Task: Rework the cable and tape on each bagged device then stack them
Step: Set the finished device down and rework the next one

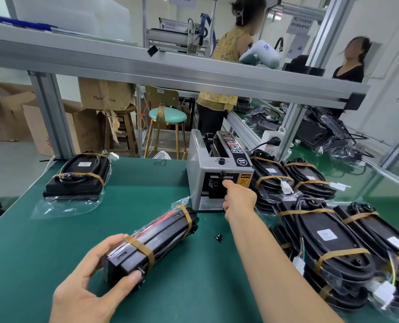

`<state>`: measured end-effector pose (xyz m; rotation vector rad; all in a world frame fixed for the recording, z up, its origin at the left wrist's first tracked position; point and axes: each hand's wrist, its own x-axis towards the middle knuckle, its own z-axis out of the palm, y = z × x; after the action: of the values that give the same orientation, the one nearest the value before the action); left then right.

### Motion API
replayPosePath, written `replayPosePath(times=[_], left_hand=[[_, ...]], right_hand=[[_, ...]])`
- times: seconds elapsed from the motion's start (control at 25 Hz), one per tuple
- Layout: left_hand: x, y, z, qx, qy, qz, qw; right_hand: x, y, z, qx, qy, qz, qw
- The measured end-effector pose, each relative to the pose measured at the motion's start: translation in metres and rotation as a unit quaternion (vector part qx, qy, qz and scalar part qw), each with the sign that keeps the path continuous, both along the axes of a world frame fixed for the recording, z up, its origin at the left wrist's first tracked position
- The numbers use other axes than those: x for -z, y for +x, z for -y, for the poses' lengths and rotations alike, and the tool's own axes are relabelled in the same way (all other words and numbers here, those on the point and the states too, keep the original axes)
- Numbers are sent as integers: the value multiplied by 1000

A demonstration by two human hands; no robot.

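Note:
A black bagged device with brown tape bands stands on its edge on the green mat. My left hand grips its near end, thumb on the end face. My right hand reaches to the mouth of the grey tape dispenser; its fingers are curled and the fingertip is at the tape slot. Whether it pinches tape is hidden. One taped bagged device lies flat at the far left. Several taped devices are piled at the right.
A small black scrap lies on the green mat beside my right forearm. An aluminium frame rail crosses overhead. Two people stand behind the bench. Boxes and stools stand on the floor beyond the table's far edge.

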<state>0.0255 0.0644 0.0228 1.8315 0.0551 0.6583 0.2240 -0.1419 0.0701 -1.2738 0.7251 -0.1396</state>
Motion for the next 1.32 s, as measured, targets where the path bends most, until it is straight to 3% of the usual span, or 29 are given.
replayPosePath(times=[0.2,0.4,0.68,0.88,1.12,1.32], left_hand=[[0,1,0,9,-23,-3,1000],[-2,0,0,16,-23,-12,1000],[-4,-2,-1,13,-22,-20,999],[-4,-2,-1,17,-20,-17,1000],[-3,-1,-1,16,-18,-14,1000],[-4,0,0,14,-24,-7,1000]], right_hand=[[0,-1,0,-13,55,3,998],[8,-3,9,-95,117,31,988],[8,2,12,-114,59,41,991],[-7,-1,2,-58,64,3,996],[4,-17,11,-58,27,74,995],[8,-27,5,-82,-113,127,982]])
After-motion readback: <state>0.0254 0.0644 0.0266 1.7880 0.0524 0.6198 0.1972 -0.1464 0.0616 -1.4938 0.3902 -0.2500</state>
